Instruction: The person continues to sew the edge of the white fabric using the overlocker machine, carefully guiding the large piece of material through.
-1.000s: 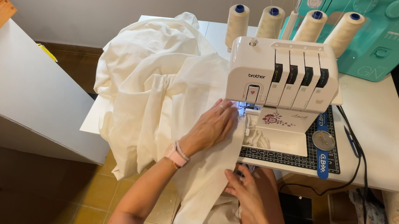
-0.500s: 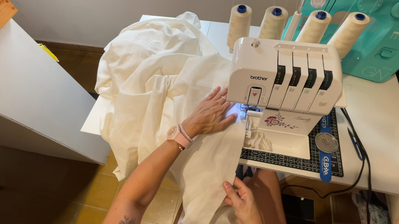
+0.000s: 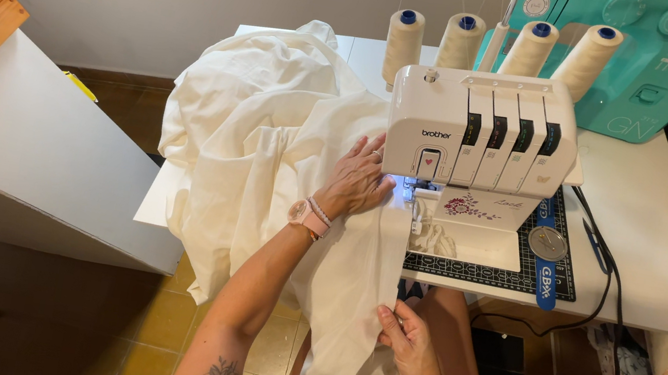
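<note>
A big piece of cream-white fabric [image 3: 262, 130] is piled on the left half of a white table [image 3: 655, 268] and runs under a white overlock sewing machine [image 3: 483, 136]. My left hand [image 3: 357, 182], with a pink watch on the wrist, lies flat on the fabric just left of the lit needle area. Below the table's front edge, my right hand [image 3: 408, 340] pinches the fabric's edge where it hangs down over my lap. Four cream thread cones [image 3: 462, 42] stand behind the machine.
A turquoise sewing machine [image 3: 662, 62] stands at the back right. A dark cutting mat [image 3: 555, 270] lies under the overlock machine, with black cables [image 3: 607, 287] running off the table. A white cabinet with a wooden top [image 3: 8, 133] stands to the left.
My left hand slid farther along the fabric toward the needle. My right hand dropped lower along the hanging edge and gripped it there.
</note>
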